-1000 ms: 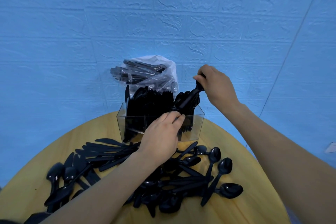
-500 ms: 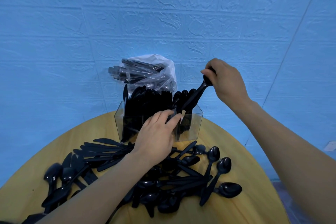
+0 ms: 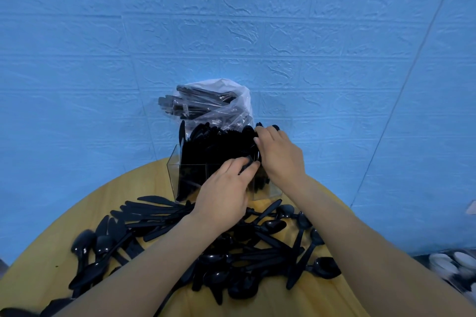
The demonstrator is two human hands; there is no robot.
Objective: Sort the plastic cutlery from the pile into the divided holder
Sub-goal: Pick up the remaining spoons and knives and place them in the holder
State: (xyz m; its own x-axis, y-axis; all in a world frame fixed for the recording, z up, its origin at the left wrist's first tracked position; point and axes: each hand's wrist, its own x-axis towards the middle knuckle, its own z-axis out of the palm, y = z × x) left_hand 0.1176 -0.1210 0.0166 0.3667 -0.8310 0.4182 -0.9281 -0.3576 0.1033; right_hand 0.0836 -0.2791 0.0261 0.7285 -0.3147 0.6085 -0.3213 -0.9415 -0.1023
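A clear divided holder (image 3: 177,175) stands at the round table's far edge, packed with upright black cutlery (image 3: 211,147). My left hand (image 3: 224,195) reaches over the pile, with its fingertips pinched on the holder's front rim near the divider. My right hand (image 3: 279,156) lies palm down over the right compartment. Its fingers are spread on the tops of the spoons there, and I see nothing held in it. The pile of loose black spoons (image 3: 260,262) lies in front of the holder. Loose black knives (image 3: 152,211) lie to the left.
A clear plastic bag of black cutlery (image 3: 221,105) leans on the blue wall behind the holder. The yellow wooden table (image 3: 49,260) drops off at the left and right. White objects (image 3: 450,265) lie low at the right, off the table.
My right hand, which held a spoon angled into the right compartment, has come down flat onto the cutlery tops; the spoon is now in the holder. My left hand stayed at the front rim.
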